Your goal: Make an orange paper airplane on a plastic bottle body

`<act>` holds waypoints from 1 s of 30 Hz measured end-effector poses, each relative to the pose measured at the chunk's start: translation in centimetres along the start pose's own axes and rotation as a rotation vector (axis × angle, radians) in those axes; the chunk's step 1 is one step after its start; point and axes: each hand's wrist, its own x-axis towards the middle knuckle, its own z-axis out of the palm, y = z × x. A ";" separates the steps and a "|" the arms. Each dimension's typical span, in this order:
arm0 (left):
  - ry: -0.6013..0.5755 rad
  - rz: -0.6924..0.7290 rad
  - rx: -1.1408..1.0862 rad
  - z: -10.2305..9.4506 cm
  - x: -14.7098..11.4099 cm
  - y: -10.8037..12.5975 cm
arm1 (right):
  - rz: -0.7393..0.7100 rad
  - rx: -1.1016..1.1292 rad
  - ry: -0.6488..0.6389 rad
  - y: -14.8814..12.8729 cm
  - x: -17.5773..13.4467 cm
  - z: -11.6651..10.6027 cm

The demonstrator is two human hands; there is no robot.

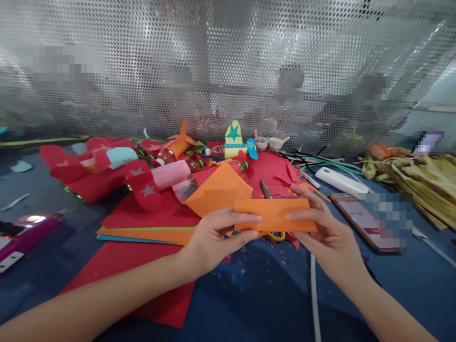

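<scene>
A narrow rectangular piece of orange paper (273, 209) is held up a little right of centre in the frame, in front of the blue surface (270, 299). The left grip (208, 242) is closed on its left end, with a finger across the near face and the thumb under the lower edge. The right grip (333, 237) is closed on the other end in much the same way, with further fingers raised behind the upper edge.

The piece should weigh next to nothing. It lies flat between the two ends without sagging, so it is probably fairly stiff paper or thin card, perhaps folded; the view does not settle that. Expect it to bend readily, take a crease where pressed, and tear if pulled hard. The face looks matt, so it is unlikely to slip. Light pinches near the short ends suit it best, leaving the middle flat; a squeeze at the centre would likely buckle it.

The orange square sheet (219, 187) just behind it, left of centre, should be as light and easily marked, and best lifted by a corner. The yellow-handled scissors (277, 236) lie partly hidden below the piece.
</scene>
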 end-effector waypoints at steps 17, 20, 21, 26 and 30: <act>0.000 0.137 0.103 -0.6 0.2 -0.4 | -0.003 -0.068 -0.020 -0.1 0.0 -0.2; 0.002 0.204 0.078 -0.7 0.4 -0.2 | 0.011 -0.058 -0.047 -0.2 0.1 -0.2; 0.004 0.216 0.067 -0.7 0.4 -0.1 | 0.032 -0.036 -0.056 -0.3 0.1 -0.2; 0.063 0.116 0.012 -0.5 0.2 0.0 | 0.139 0.077 -0.059 -0.8 0.4 0.0; 0.139 -0.086 -0.093 0.2 -0.2 0.1 | 0.192 0.089 -0.025 -0.7 0.4 0.2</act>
